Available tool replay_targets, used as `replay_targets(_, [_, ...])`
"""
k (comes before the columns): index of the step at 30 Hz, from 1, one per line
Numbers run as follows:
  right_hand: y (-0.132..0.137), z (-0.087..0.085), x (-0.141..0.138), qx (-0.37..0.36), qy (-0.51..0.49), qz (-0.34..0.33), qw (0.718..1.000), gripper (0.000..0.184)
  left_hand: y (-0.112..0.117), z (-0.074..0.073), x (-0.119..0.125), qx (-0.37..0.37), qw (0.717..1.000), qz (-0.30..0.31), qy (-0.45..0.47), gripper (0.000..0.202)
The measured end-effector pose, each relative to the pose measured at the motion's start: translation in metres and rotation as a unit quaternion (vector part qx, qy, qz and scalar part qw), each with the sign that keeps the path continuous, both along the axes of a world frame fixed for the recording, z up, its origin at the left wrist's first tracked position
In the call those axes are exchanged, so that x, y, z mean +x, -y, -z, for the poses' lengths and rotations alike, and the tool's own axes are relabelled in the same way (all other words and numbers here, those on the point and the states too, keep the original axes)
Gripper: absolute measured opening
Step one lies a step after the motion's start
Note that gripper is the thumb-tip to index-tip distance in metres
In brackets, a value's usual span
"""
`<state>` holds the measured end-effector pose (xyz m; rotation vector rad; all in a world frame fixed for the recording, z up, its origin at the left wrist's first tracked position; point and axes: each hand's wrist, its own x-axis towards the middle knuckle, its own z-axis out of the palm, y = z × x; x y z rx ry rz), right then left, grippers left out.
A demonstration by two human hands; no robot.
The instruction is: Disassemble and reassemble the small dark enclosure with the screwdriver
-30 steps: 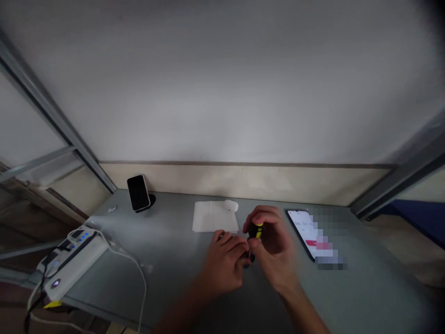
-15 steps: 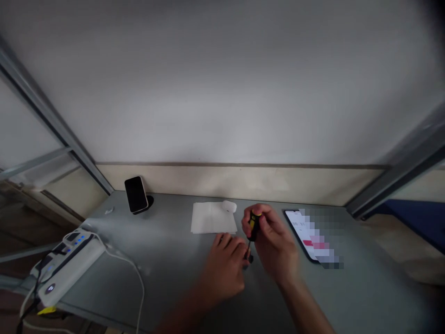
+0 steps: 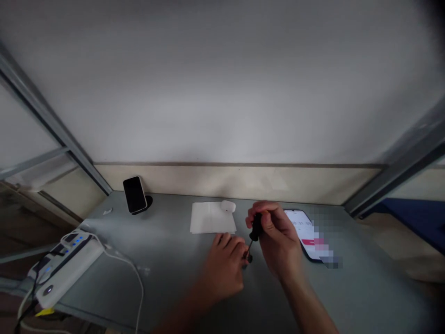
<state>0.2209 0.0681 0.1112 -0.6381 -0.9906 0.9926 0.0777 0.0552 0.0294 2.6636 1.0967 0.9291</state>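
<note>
My right hand (image 3: 278, 243) is closed around the black handle of a small screwdriver (image 3: 255, 230), held nearly upright with its tip pointing down. The tip meets a small dark object (image 3: 249, 258) on the grey table (image 3: 167, 264). My left hand (image 3: 225, 266) rests on the table beside it, fingers curled and pinching that small object; what it is I cannot make out.
A white sheet (image 3: 212, 218) with a small white case (image 3: 228, 206) lies just behind my hands. A lit phone (image 3: 308, 236) lies to the right. A dark phone (image 3: 135, 195) leans on a stand at back left. A white power strip (image 3: 64, 264) with cable sits at the left edge.
My right hand turned the screwdriver, so the yellow mark on its handle no longer shows. The left hand stayed in place on the small object.
</note>
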Motion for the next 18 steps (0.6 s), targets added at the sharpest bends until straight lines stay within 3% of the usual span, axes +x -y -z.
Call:
replay_targets(5, [0.0005,-0.0023,0.0028,-0.022,0.021,-0.043,0.999,0.029,-0.0005,0.001,-0.0005,-0.003,1.0,0.003,0.01,0.03])
replay_targets(10, [-0.0001,-0.0014,-0.0039,-0.024,-0.053,-0.02,0.998,0.028,0.0002,0.0014,0.0,-0.022,1.0,-0.004,0.019,0.035])
replay_targets(18, [0.0017,-0.0034,-0.0003,-0.001,-0.023,-0.031,0.999,0.021,-0.0001,0.0006,0.0004,-0.015,1.0,0.005,0.024,0.036])
